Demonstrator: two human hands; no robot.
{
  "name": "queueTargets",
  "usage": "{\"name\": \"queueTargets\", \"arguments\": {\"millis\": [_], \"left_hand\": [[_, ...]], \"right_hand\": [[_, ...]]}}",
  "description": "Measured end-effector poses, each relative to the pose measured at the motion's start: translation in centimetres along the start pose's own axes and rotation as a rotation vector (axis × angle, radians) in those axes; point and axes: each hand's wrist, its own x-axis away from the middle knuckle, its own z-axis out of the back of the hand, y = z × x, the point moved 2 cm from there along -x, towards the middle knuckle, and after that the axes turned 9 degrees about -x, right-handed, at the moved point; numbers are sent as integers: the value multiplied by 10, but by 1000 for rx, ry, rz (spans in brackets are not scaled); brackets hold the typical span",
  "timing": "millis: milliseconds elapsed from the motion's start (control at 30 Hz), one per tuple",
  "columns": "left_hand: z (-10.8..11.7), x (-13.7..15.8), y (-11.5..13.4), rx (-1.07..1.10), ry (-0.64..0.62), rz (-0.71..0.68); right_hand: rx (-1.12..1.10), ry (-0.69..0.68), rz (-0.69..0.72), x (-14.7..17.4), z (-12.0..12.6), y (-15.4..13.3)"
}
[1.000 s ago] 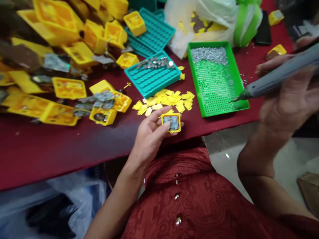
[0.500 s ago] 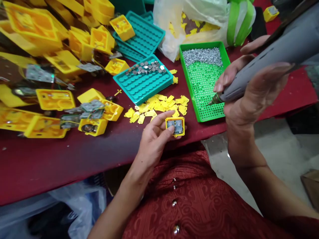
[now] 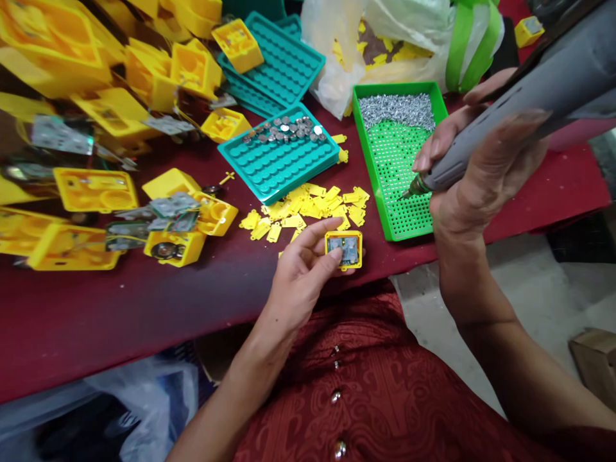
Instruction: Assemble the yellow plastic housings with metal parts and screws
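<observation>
Between the thumb and fingers of my left hand (image 3: 305,269) is a small open yellow plastic case (image 3: 357,239) with a circuit board (image 3: 350,249) inside, its open side facing up. My right hand (image 3: 481,170) is wrapped round a grey electric screwdriver (image 3: 505,125). Its bit (image 3: 407,193) points down and left over the perforated part of a green tray (image 3: 378,208). Whether the tip touches the tray or carries a screw, I cannot tell. Many small silver screws (image 3: 397,110) lie heaped at the tray's far end. Flat yellow plates (image 3: 308,204) lie loose beyond my left hand.
A teal tray (image 3: 269,163) holding coin cells (image 3: 286,128) sits mid-table, with more teal trays (image 3: 289,61) behind. Yellow housings (image 3: 86,247) with wires and boards crowd the left. A plastic bag (image 3: 332,38) of yellow pieces stands at the back.
The view has shifted slightly, so the table items sit a little differently. My left hand with the case is slightly further right; the screwdriver stays over the green tray.
</observation>
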Motion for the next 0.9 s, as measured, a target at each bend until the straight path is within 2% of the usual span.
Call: {"name": "queueTargets", "arguments": {"millis": [167,267,467,667,733,800,900], "left_hand": [[-1,0,1,15,6,5],[-2,0,2,34,9,17],[0,0,2,-7,-1,8],[0,0,0,-19,0,10],[0,0,1,4,11,16],[0,0,1,31,18,25],[0,1,0,39,28,40]], "right_hand": [[-148,76,10,-3,-4,0],[-224,68,8,-4,-4,-1],[-52,63,80,-2,-5,8],[-239,80,50,-5,-7,5],[-157,77,47,-5,-2,0],[92,-36,-36,-4,5,-6],[438,-395,-262,-1,9,-13]]}}
